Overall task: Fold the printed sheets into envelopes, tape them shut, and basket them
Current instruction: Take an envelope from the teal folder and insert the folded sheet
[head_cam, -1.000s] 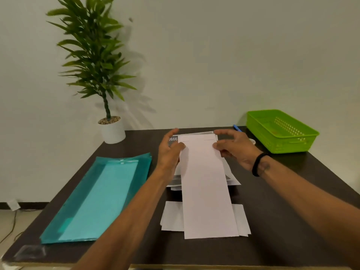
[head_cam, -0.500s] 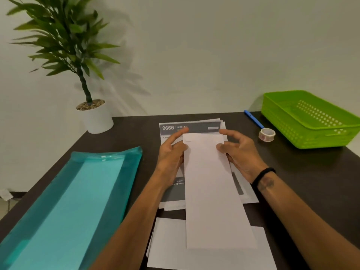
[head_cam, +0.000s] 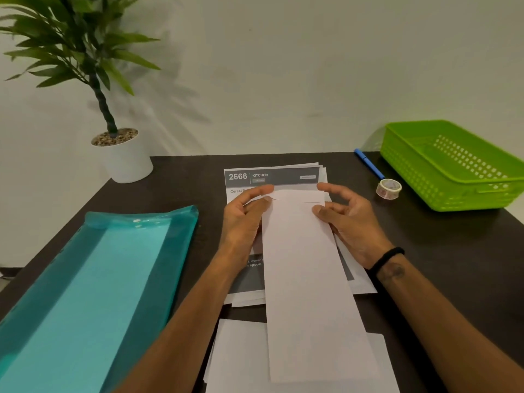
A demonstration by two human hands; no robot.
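Sheet (head_cam: 306, 279) seemingly between both hands (head_cam: 300, 219)

Dark table (head_cam: 442, 251) in front of me, back edge at the wall. On it: potted plant (head_cam: 124, 157) far left corner, teal folder (head_cam: 93, 293) along the left side, printed stack (head_cam: 273, 177) in the middle, white sheets (head_cam: 238, 355) nearest me, green basket (head_cam: 453, 165) far right, tape roll (head_cam: 388, 189) just left of it, blue pen (head_cam: 368, 163) behind the tape.
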